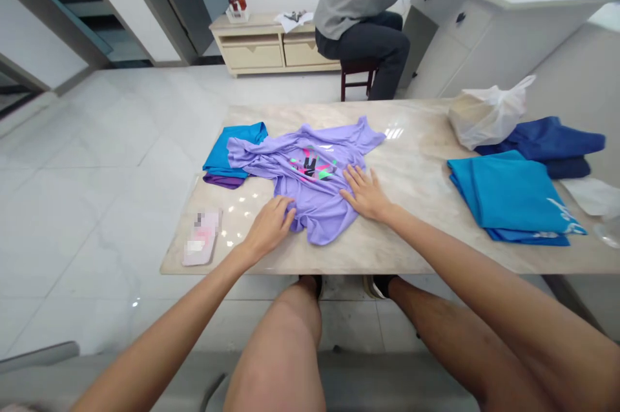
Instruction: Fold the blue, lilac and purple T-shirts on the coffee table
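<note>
A crumpled light purple shirt [314, 195] with a pink, green and black print lies spread on the marble-look table [411, 231]. My left hand [270, 225] rests at its lower left edge, fingers slightly bent and apart from the thumb, holding nothing that shows. On the shirt's right side my right hand [365, 194] lies flat with its fingers spread. One sleeve of the shirt overlaps a folded blue cloth [230, 147] at the left, which sits on a dark purple one [225, 180].
At the right lie a folded blue garment [508, 195], a navy garment [557, 141] and a white plastic bag [489, 115]. A pinkish phone-like item [202, 237] is near the left corner. Beyond the table, a person [372, 5] sits on a stool.
</note>
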The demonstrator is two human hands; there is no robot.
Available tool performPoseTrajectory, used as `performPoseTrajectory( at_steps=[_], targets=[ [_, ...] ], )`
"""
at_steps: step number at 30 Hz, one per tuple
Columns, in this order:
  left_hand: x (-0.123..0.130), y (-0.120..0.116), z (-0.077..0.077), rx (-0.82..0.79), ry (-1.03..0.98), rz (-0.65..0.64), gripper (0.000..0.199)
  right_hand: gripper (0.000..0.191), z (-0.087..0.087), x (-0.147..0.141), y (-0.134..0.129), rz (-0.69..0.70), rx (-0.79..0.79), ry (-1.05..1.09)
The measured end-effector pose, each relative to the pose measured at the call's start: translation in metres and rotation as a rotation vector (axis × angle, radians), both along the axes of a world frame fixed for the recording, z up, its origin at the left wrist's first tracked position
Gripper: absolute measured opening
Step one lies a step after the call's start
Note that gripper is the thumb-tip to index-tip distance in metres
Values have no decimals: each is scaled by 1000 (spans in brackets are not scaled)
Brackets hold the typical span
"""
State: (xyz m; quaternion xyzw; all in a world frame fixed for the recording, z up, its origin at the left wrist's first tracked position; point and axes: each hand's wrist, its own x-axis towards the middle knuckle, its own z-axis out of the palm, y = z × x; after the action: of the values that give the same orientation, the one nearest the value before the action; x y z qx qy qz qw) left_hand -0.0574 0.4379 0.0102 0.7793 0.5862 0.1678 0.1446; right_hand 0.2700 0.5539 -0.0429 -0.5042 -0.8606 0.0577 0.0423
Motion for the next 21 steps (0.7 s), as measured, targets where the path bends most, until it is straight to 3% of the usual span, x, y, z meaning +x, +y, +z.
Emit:
performPoseTrajectory(
  at_steps=[4, 6, 8, 10, 13, 17, 19, 21],
  targets=[
    [-4, 42, -22, 121, 230, 20, 50, 73, 6, 57, 36, 123, 26, -74],
    [2, 52, -23, 133, 298, 33, 50, 70, 12, 87, 42, 131, -16, -131],
    [13, 49, -17, 109, 336, 42, 46, 67, 19, 111, 31, 101, -82, -191],
    [26, 34, -4, 31, 354, 43, 44, 66, 29, 127, 4, 63, -141, -229],
    [43, -10, 20, -88, 360, -3, 42, 68, 52, 133, -47, -5, -219, -232],
    [51, -70, 53, -233, 348, -149, 42, 51, 89, 126, -103, -244, -323, -200],
    [51, -84, 67, -269, 342, -170, 41, 47, 102, 121, -122, -361, -306, -205],
    [54, -84, 77, -234, 335, -129, 40, 50, 105, 112, -138, -456, -260, -201]
  ],
)
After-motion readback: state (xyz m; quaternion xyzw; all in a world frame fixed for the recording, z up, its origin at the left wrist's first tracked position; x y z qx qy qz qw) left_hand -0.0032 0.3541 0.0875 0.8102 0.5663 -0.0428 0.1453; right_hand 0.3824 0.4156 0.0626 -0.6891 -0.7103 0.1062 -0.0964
